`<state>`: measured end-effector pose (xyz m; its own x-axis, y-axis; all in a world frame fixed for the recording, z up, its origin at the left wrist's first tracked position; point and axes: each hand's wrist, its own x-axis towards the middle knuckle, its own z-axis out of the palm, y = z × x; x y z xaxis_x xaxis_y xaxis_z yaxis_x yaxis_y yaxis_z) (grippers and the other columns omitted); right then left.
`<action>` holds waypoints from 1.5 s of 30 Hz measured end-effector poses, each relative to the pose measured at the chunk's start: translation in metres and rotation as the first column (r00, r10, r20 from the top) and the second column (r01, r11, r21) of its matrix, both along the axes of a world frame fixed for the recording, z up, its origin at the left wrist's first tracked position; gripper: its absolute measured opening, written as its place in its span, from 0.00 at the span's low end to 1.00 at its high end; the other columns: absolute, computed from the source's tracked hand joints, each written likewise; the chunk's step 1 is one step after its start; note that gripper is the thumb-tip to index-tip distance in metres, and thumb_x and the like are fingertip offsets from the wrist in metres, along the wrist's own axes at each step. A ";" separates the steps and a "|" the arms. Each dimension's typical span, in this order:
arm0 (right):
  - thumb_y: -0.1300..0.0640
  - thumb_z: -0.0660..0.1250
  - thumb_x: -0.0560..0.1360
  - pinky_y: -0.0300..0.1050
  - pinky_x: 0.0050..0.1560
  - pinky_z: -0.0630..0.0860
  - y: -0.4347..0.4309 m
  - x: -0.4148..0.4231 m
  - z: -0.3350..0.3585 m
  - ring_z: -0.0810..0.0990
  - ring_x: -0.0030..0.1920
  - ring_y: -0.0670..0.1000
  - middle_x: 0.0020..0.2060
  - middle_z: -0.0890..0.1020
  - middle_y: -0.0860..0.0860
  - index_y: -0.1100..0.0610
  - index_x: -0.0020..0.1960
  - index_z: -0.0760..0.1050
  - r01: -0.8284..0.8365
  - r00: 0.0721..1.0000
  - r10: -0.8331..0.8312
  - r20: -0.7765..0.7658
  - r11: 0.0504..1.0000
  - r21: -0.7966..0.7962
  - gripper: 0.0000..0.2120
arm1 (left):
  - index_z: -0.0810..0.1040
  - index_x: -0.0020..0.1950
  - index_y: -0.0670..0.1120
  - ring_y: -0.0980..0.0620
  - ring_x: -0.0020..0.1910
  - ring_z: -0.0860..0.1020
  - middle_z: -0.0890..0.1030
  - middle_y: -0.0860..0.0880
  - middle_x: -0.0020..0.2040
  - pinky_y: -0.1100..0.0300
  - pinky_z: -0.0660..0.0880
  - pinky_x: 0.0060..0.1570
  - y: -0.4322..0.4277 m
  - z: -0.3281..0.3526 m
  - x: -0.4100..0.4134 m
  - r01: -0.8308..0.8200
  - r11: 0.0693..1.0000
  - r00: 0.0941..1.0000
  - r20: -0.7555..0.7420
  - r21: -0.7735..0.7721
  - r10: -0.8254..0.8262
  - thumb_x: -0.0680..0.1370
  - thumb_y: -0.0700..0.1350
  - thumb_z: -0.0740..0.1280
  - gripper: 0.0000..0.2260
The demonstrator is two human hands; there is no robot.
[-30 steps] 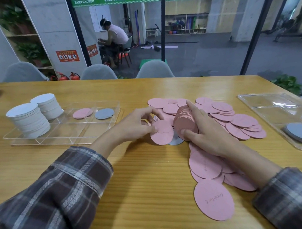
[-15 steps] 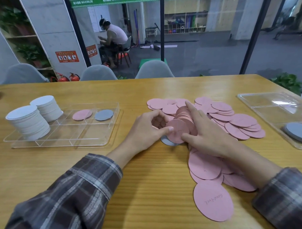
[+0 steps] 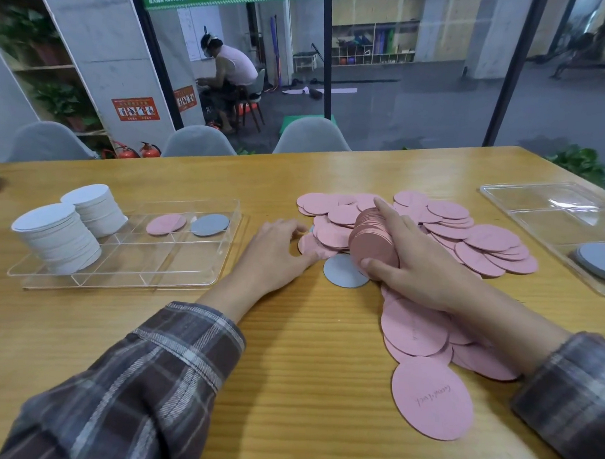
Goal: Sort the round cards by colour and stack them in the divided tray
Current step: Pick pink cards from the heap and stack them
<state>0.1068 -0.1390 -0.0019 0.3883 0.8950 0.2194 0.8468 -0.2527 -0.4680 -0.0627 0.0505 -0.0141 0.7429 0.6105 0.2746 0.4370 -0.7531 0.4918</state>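
Stack of pink round cards is standing on edge mid-desk, with the right hand holding it, grip clamped round it, index finger lying along the top. Left hand is reaching beside it, thumb touching a loose pink card; cannot tell if that grip is pinching. Grey round card is lying flat just beneath. Clear plastic divided tray is sitting left, holding two white card stacks. Wooden desk is facing grey chairs.

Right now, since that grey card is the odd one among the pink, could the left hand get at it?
Probably yes. The grey card lies close beside the left hand, its near half bare on the table; only its far edge is hidden by the pink stack the right hand holds.
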 end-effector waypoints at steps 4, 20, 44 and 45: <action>0.43 0.67 0.78 0.51 0.59 0.71 0.000 0.000 -0.001 0.72 0.66 0.54 0.67 0.68 0.49 0.41 0.82 0.40 -0.002 1.000 0.002 0.007 1.000 0.001 0.44 | 0.79 0.65 0.52 0.53 0.54 0.78 0.82 0.53 0.55 0.55 0.76 0.55 -0.001 0.007 -0.001 0.037 0.998 0.998 0.050 -0.056 -0.034 0.73 0.56 0.78 0.22; 0.44 0.66 0.78 0.53 0.61 0.72 0.000 -0.002 0.002 0.71 0.66 0.55 0.68 0.68 0.49 0.42 0.82 0.41 0.015 1.000 -0.015 -0.004 1.000 -0.011 0.43 | 0.80 0.53 0.47 0.51 0.37 0.77 0.81 0.49 0.40 0.57 0.74 0.34 -0.002 0.034 -0.007 0.055 0.861 0.963 0.254 -0.505 0.088 0.76 0.34 0.65 0.11; 0.37 0.71 0.73 0.51 0.65 0.71 -0.005 -0.009 0.006 0.71 0.70 0.53 0.71 0.67 0.50 0.44 0.83 0.40 -0.018 1.000 0.018 0.004 1.000 -0.002 0.52 | 0.82 0.48 0.45 0.51 0.37 0.87 0.86 0.48 0.41 0.65 0.79 0.41 -0.050 0.015 0.012 0.233 0.905 0.937 0.331 -0.356 -0.111 0.71 0.41 0.82 0.11; 0.38 0.71 0.73 0.51 0.65 0.71 -0.005 -0.008 0.006 0.71 0.69 0.53 0.71 0.67 0.50 0.44 0.83 0.40 -0.018 1.000 0.018 0.005 1.000 -0.005 0.52 | 0.82 0.48 0.44 0.52 0.37 0.86 0.87 0.48 0.39 0.64 0.79 0.41 -0.050 0.017 0.011 0.234 0.902 0.934 0.342 -0.362 -0.105 0.73 0.41 0.80 0.09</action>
